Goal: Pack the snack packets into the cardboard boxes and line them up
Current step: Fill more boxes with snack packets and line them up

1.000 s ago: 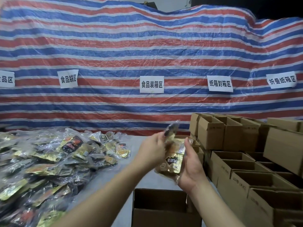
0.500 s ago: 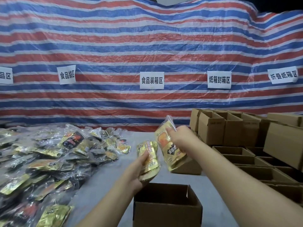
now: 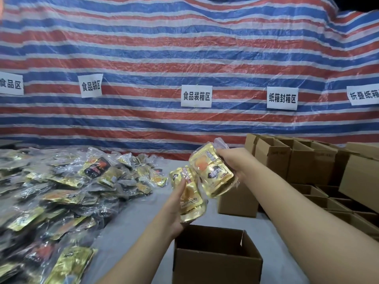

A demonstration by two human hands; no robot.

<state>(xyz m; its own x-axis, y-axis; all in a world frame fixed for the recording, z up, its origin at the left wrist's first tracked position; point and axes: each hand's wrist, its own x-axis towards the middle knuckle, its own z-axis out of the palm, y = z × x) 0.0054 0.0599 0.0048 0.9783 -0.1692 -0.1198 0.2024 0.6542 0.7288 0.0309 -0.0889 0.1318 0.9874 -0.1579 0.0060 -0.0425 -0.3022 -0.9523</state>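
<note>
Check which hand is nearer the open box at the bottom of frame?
Left. The left hand, gripping gold packets, sits just above the open box at its rear-left rim. The right hand holds another gold packet higher and farther back.

The left hand's [image 3: 174, 214] fingers were hidden behind the gold packets [image 3: 189, 196] it held, the right hand's [image 3: 232, 161] likewise behind its own packet [image 3: 213, 171] — while the rightmost paper sign [image 3: 364, 95], the open box [image 3: 215, 257] and the packet heap [image 3: 51, 201] were cut off at the edges — print too blurred to read.
</note>
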